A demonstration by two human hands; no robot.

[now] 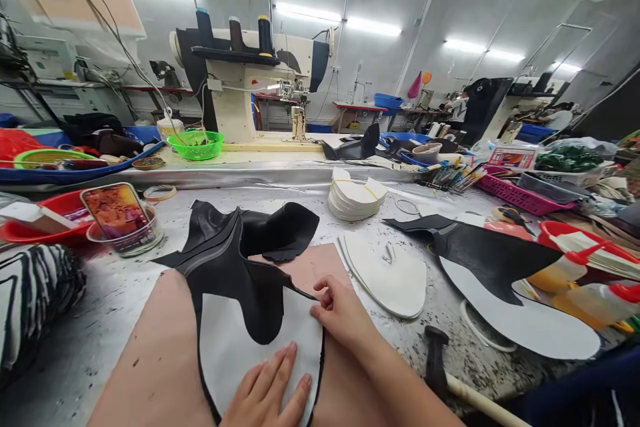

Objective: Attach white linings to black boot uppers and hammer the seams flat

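A black leather shoe upper (220,280) with a white lining piece (235,360) on it lies before me on a pinkish sheet (150,353). My left hand (270,390) rests flat on the lower part of the white piece, fingers spread. At the right edge of the upper, my right hand (345,313) is closed, thumb and curled forefinger on the rim by the white piece's top corner. Its other fingers are mostly hidden. A stack of white U-shaped pieces (395,280) lies just beyond that hand. Nearby to the right is a hammer (437,353).
Another black-and-white upper (500,260) lies at right, near glue bottles (565,270). A bundle of white pieces (356,197) stands further back, before a sewing machine (240,80). At left are a phone (115,210) on a plastic tub and a striped stack (40,300).
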